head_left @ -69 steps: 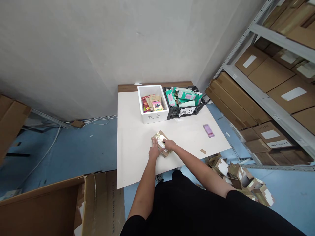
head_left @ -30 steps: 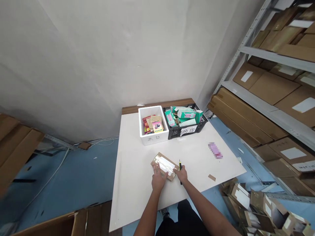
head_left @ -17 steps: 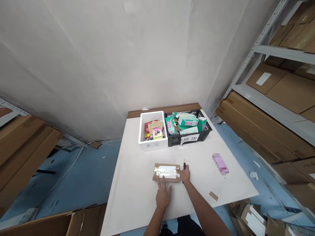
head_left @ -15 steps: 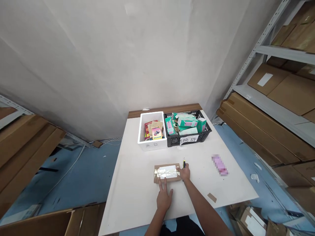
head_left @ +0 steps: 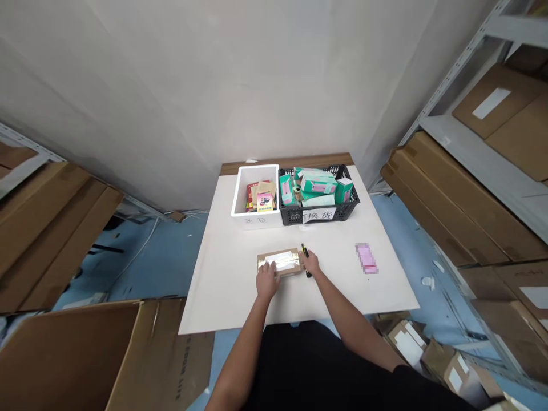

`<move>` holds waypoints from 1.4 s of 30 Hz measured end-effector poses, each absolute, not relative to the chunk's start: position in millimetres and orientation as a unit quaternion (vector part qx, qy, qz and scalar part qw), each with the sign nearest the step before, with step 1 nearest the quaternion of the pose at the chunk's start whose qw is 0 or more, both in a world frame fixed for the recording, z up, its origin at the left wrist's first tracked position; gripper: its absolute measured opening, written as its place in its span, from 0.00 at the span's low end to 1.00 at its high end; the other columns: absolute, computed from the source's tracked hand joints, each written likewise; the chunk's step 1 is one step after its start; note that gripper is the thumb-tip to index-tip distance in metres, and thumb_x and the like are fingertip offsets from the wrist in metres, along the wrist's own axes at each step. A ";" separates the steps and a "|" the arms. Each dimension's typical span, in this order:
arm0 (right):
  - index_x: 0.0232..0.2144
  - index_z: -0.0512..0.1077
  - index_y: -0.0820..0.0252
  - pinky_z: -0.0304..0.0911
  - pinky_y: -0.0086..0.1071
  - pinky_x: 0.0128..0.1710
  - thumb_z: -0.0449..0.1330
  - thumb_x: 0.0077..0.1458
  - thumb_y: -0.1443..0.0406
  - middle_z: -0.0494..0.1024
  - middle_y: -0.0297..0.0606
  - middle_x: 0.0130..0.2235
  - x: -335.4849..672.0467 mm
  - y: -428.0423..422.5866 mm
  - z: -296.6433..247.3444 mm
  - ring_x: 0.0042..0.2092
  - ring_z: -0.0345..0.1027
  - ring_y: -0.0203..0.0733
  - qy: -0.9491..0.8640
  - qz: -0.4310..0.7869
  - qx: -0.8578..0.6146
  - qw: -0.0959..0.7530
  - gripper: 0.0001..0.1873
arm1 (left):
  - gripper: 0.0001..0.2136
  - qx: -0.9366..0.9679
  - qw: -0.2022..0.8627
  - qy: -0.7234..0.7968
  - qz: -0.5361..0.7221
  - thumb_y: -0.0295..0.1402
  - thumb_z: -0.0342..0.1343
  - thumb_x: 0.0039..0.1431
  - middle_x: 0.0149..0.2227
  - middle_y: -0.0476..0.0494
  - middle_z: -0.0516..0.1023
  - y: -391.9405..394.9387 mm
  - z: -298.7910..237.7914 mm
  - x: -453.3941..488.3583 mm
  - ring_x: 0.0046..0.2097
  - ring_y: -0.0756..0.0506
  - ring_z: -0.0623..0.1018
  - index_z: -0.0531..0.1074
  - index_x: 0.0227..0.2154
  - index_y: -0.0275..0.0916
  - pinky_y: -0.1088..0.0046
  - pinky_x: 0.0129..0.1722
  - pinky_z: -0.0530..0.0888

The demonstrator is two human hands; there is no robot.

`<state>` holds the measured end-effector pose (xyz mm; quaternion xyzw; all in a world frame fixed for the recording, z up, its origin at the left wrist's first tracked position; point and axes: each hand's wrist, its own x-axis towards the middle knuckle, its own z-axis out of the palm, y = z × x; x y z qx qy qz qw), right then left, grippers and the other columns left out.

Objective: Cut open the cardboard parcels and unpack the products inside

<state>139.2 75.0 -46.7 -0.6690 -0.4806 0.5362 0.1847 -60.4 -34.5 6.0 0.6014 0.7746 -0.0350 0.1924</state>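
While the left hand (head_left: 268, 281) is pressing flat, fingers spread, on the near edge of a taped cardboard parcel (head_left: 280, 262), the right hand (head_left: 311, 263) is closing its grip around a small yellow-and-black cutter (head_left: 304, 253) at the parcel's right end. That parcel is lying flat on the white tabletop (head_left: 222, 285), nearer than the white box (head_left: 256, 197) and black basket (head_left: 319, 212).

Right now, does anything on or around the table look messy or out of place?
Yes. Green cartons sit jumbled, overfilling the black crate, and opened cardboard boxes lie heaped on the floor. The small taped parcel between the hands looks intact.
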 end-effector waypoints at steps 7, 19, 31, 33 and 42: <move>0.36 0.64 0.54 0.63 0.25 0.25 0.56 0.69 0.50 0.70 0.24 0.21 181.0 65.7 -46.0 0.22 0.68 0.35 -0.461 0.638 -0.593 0.166 0.15 | 0.33 0.664 0.212 0.715 -0.048 0.52 0.39 0.74 0.79 0.42 0.46 -21.0 -33.5 -73.9 0.79 0.31 0.42 0.49 0.77 0.49 0.43 0.74 0.50; 0.24 0.63 0.55 0.58 0.27 0.22 0.55 0.69 0.45 0.66 0.27 0.16 170.8 75.8 -44.7 0.16 0.61 0.34 -0.514 0.614 -0.592 0.095 0.27 | 0.33 0.662 0.216 0.716 -0.042 0.53 0.37 0.74 0.79 0.44 0.43 -23.2 -46.2 -73.8 0.79 0.31 0.40 0.46 0.77 0.50 0.42 0.74 0.48; 0.23 0.63 0.56 0.56 0.29 0.23 0.57 0.69 0.48 0.66 0.29 0.16 188.6 63.0 -36.9 0.16 0.60 0.34 -0.543 0.606 -0.580 0.037 0.27 | 0.33 0.666 0.210 0.714 -0.050 0.53 0.38 0.74 0.79 0.43 0.43 -25.8 -43.7 -74.1 0.79 0.31 0.41 0.49 0.77 0.48 0.45 0.75 0.48; 0.23 0.63 0.56 0.55 0.29 0.21 0.58 0.68 0.47 0.67 0.29 0.16 189.9 58.6 -37.1 0.16 0.60 0.35 -0.534 0.615 -0.580 0.032 0.26 | 0.34 0.667 0.213 0.712 -0.055 0.54 0.38 0.74 0.79 0.43 0.43 -25.9 -42.3 -74.3 0.79 0.31 0.42 0.49 0.77 0.48 0.45 0.75 0.48; 0.24 0.63 0.54 0.57 0.27 0.21 0.56 0.65 0.41 0.66 0.28 0.16 193.4 18.2 -53.1 0.17 0.61 0.35 -0.481 0.624 -0.602 0.129 0.29 | 0.33 0.664 0.210 0.716 -0.057 0.52 0.45 0.72 0.79 0.40 0.48 -19.4 -31.0 -74.6 0.78 0.28 0.46 0.54 0.75 0.47 0.43 0.72 0.55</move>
